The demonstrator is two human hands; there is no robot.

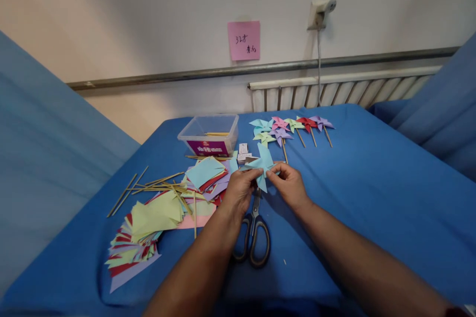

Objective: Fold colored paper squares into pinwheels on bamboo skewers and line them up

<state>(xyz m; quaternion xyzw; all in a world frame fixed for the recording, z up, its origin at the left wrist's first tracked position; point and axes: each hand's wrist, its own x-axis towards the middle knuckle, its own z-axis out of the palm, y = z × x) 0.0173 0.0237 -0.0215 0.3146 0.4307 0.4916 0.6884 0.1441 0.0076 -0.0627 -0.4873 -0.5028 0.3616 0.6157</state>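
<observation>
A light blue paper pinwheel [265,158] is held up over the table between my two hands. My left hand [241,185] pinches its left side near the middle, thumb on top. On the other side, the fingers of my right hand [289,183] are closed on a lower right blade. Whether a stick or pin is fixed behind the pinwheel is hidden. Just below my hands lie scissors with black handles [259,242], their blades pointing away from me and partly covered. Small white boxes [243,148] sit right behind the pinwheel.
Finished pinwheels [280,133] in several colours lie at the back. A clear plastic box [208,133] holds sticks. Coloured paper sheets [156,218] and loose wooden sticks [156,187] spread over the left of the blue-covered table [372,198]. A radiator [342,90] stands behind.
</observation>
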